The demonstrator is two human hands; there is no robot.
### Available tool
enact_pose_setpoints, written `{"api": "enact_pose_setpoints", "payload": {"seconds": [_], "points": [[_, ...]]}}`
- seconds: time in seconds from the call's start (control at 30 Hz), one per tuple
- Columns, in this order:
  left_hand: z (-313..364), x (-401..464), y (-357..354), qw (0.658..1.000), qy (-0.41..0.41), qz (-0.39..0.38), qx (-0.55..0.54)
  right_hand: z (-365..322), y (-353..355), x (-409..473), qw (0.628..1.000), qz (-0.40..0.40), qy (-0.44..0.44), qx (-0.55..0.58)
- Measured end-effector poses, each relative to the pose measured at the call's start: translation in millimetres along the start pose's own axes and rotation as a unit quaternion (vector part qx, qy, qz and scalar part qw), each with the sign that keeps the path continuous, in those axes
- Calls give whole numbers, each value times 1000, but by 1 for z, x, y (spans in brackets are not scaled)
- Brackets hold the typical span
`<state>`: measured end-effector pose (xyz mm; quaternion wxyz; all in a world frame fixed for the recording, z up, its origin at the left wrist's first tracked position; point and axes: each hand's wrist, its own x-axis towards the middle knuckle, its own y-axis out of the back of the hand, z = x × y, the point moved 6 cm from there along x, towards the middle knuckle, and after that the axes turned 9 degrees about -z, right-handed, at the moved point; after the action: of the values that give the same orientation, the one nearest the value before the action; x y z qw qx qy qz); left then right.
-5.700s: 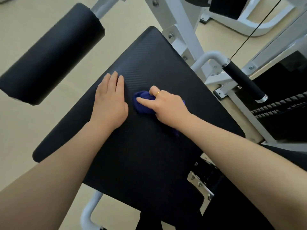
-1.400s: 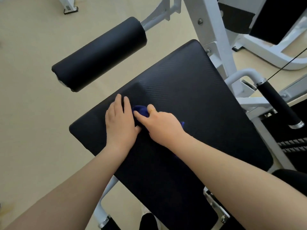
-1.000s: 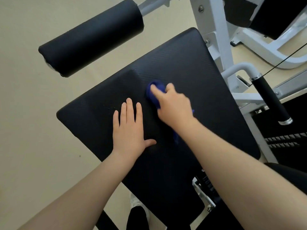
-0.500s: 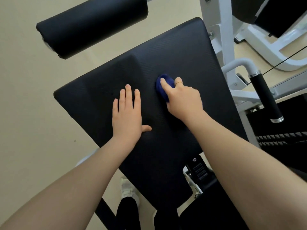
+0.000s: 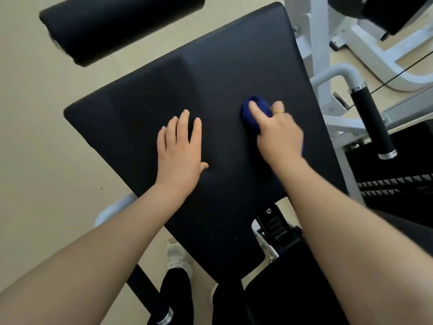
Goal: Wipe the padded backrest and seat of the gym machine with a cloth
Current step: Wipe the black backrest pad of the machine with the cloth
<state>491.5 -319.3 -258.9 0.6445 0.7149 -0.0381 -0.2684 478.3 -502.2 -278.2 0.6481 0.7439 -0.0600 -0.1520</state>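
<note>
Since half a second ago we are carrying the cloth [image 5: 254, 111] further right across the pad [image 5: 218, 73], away from our left hand [image 5: 179, 146], which is staying planted

Item, right hand [image 5: 276, 132]: we are gripping the bunched blue cloth, forefinger stretched along its top, likely to press it down while rubbing; a ring [image 5: 278, 111] is showing on one finger

Item, left hand: we are laying it flat, fingers straight and close, thumb out, holding nothing; we judge it is bracing us and steadying the pad

Item, cloth: it is sitting on the pad's right-centre, under our right fingers, near the white frame [image 5: 318, 43]

Item, roller [image 5: 121, 24]: it is hanging beyond the pad's far-left edge, apart from it

Item, handle [image 5: 372, 123]: it is standing right of the pad, untouched

Remaining, we judge: the pad's right edge and the other cushion
</note>
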Motion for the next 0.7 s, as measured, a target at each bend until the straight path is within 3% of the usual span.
{"api": "enact_pose_setpoints", "payload": {"seconds": [0.07,0.17,0.27,0.43,0.53,0.63,0.7], "points": [[8,-4,-1,1000,-19,12,10,-31,-12,-27,997,16,61,41],[23,-13,-4,997,-51,41,28,-63,-29,-73,987,-3,162,14],[26,-17,-15,998,-64,-28,5,-53,-21,-67,977,-10,213,-25],[27,-18,-30,993,-66,-66,70,4,-6,-32,997,36,63,-26],[30,-19,-35,994,-48,-72,60,-20,-25,-48,998,-47,-30,31],[31,-21,-36,995,-38,-70,57,-62,-38,-83,994,-70,47,72],[29,-23,-37,995,-36,-78,57,-58,-39,-85,992,-48,106,42]]}}
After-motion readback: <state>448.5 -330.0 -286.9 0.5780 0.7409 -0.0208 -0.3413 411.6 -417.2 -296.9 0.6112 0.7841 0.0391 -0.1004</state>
